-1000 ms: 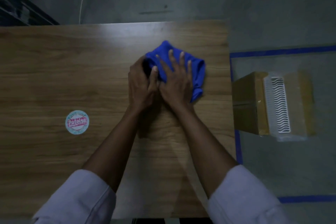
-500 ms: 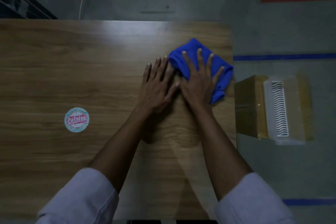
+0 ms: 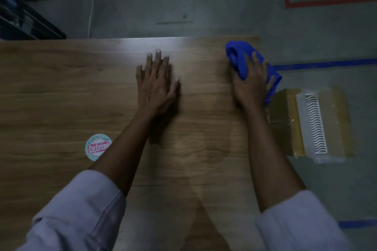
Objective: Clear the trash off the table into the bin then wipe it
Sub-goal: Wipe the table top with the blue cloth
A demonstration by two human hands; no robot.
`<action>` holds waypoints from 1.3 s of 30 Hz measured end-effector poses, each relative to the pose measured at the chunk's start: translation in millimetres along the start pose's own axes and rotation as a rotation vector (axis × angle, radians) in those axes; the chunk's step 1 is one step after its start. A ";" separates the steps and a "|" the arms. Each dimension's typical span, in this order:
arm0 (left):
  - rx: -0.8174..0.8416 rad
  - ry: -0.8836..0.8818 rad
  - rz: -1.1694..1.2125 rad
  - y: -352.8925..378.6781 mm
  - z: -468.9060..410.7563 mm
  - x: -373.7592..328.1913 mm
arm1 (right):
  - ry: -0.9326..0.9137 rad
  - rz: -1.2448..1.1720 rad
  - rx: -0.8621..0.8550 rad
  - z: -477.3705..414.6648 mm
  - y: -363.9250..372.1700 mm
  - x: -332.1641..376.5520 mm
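A crumpled blue cloth [image 3: 240, 57] lies at the far right edge of the wooden table [image 3: 61, 91], partly hanging past the edge. My right hand [image 3: 252, 83] presses down on the cloth and grips it. My left hand [image 3: 157, 81] rests flat on the bare tabletop near the middle, fingers apart, holding nothing. A round sticker [image 3: 98, 147] with red lettering sits on the table near my left forearm.
Below the table's right edge stands a yellowish box [image 3: 285, 120] holding a white ribbed object [image 3: 312, 124]. Blue tape lines [image 3: 326, 63] and red tape [image 3: 306, 3] mark the grey floor. A dark shelf [image 3: 22, 20] stands at the far left.
My right hand has slid the blue cloth rightward from the table's middle to its right edge. My left hand has come off the cloth and now lies flat alone.
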State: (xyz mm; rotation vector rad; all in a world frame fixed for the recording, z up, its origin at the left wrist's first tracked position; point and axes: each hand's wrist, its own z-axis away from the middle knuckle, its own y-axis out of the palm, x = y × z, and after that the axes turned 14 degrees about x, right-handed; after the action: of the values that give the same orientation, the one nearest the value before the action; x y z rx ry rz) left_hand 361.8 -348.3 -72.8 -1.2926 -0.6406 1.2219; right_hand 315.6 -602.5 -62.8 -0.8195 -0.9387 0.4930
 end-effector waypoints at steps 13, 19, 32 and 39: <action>-0.143 0.157 0.179 3.1 21.2 17.4 | -0.272 0.089 0.232 54.2 74.3 77.7; 0.020 0.060 0.035 -4.0 1.5 15.6 | 0.100 0.015 -0.070 19.4 0.9 28.9; -0.235 -0.015 0.404 16.9 -3.3 31.4 | -0.584 0.323 0.332 -41.1 76.6 100.7; -0.053 0.281 0.011 26.6 31.2 45.7 | -0.834 0.357 0.599 -23.4 57.2 76.7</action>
State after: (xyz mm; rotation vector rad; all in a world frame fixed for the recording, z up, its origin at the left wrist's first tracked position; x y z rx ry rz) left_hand 339.1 -299.4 -102.2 -1.4805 -0.4650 1.0125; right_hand 373.7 -524.2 -77.1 -0.2001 -1.3007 1.4171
